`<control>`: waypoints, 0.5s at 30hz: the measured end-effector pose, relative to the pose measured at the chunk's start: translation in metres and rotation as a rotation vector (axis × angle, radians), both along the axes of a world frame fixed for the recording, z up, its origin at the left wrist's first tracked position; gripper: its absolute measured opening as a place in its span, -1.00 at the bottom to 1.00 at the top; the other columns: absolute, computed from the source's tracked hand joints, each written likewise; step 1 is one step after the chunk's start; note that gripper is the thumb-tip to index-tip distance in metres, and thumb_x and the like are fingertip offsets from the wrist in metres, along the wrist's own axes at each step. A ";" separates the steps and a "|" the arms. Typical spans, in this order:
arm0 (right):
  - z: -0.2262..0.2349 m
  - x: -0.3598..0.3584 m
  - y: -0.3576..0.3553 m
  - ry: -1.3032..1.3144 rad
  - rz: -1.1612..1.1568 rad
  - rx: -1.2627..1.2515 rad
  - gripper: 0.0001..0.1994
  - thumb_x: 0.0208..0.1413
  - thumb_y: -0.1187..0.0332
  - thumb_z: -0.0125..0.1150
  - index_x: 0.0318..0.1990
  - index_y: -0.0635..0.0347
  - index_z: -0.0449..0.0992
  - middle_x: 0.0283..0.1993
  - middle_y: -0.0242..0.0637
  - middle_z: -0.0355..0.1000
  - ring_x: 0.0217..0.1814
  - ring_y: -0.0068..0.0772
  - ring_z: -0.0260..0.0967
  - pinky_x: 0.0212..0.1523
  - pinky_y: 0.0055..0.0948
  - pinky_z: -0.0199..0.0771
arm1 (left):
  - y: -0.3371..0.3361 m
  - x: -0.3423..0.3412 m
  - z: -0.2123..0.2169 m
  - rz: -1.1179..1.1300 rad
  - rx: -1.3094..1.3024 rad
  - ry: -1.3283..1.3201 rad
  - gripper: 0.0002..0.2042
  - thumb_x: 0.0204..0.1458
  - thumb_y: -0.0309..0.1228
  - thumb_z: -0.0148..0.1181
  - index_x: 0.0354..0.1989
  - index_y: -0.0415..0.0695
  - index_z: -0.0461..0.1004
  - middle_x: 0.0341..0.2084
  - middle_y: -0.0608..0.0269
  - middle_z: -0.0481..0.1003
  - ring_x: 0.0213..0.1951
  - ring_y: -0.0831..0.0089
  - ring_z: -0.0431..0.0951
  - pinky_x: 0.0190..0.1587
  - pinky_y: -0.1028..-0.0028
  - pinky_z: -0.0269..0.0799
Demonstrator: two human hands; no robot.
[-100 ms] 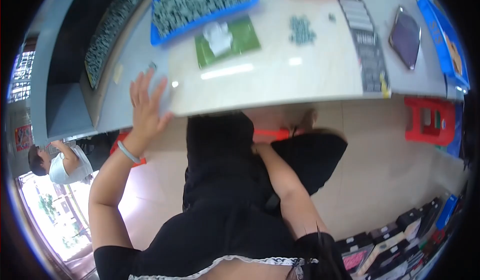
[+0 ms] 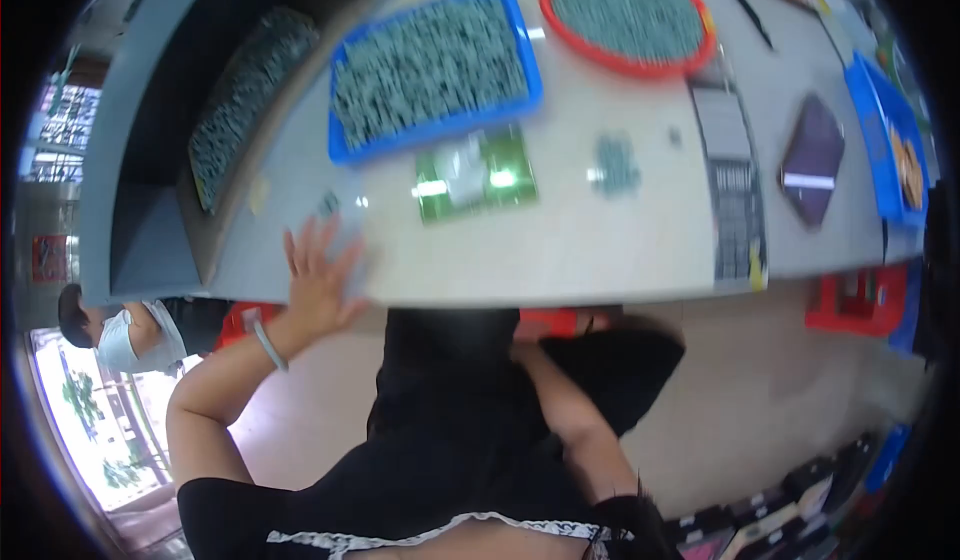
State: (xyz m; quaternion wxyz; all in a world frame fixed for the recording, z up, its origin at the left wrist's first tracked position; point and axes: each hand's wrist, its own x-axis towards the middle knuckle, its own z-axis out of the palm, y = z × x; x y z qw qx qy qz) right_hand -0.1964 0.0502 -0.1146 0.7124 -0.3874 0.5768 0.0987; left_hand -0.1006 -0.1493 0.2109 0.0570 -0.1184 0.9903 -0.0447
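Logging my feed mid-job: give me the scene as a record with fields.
Left hand: fingers spread at the table's near edge, nothing visible held
Right hand: off the table, grip unclear
Large blue tray: full of grey-green pieces
Red basket: right of that tray, similar pieces inside
Green packet: near side of that tray

- My counter (image 2: 460,265): creamy white in the middle, pale grey toward both ends;
- the tray (image 2: 534,80): bright blue; its heaped pieces (image 2: 430,70) dull grey-green;
- the round basket (image 2: 708,45): vivid red-orange, its pieces (image 2: 630,10) grey-green too;
- the small bit (image 2: 330,203) beyond my left fingers (image 2: 316,250): dark grey-green, blurred;
- the packet (image 2: 495,160): leaf green under a white patch (image 2: 463,172);
- the loose pile (image 2: 617,165): soft grey-green;
- the flat slab (image 2: 812,145): dark purple, crossed by a pale band of glare;
- my bracelet (image 2: 265,340): milky pale green;
- my top (image 2: 430,480): plain black; its trim (image 2: 480,518) lacy white
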 end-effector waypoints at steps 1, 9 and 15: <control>0.008 -0.061 -0.073 0.017 -0.021 -0.040 -0.59 0.13 0.12 -0.33 0.08 0.01 0.23 0.10 -0.27 0.19 0.06 -0.40 0.16 -0.03 -0.38 0.20 | -0.050 -0.021 0.003 -0.028 0.014 -0.007 -0.40 -0.07 0.14 -0.20 0.11 0.06 0.17 0.18 0.05 -0.05 0.21 -0.04 -0.20 0.16 -0.06 -0.45; 0.121 -0.174 -0.383 -0.028 -0.112 -0.336 -0.56 0.09 0.09 -0.21 0.11 -0.02 0.18 0.13 -0.20 0.14 0.12 -0.32 0.11 0.04 -0.36 0.15 | -0.224 -0.021 0.057 -0.247 0.061 0.098 -0.53 -0.03 0.09 -0.16 0.03 0.20 0.29 0.09 0.21 0.15 0.15 0.16 0.03 0.17 -0.03 -0.45; 0.162 -0.115 -0.269 -0.282 -0.287 -0.539 -0.52 0.06 0.06 -0.12 0.14 -0.04 0.14 0.15 -0.14 0.11 0.16 -0.27 0.07 0.10 -0.34 0.12 | -0.151 0.073 0.125 -0.207 -0.046 0.131 -0.55 -0.02 0.05 -0.15 0.05 0.21 0.27 0.08 0.26 0.19 0.13 0.23 0.07 0.20 0.06 -0.39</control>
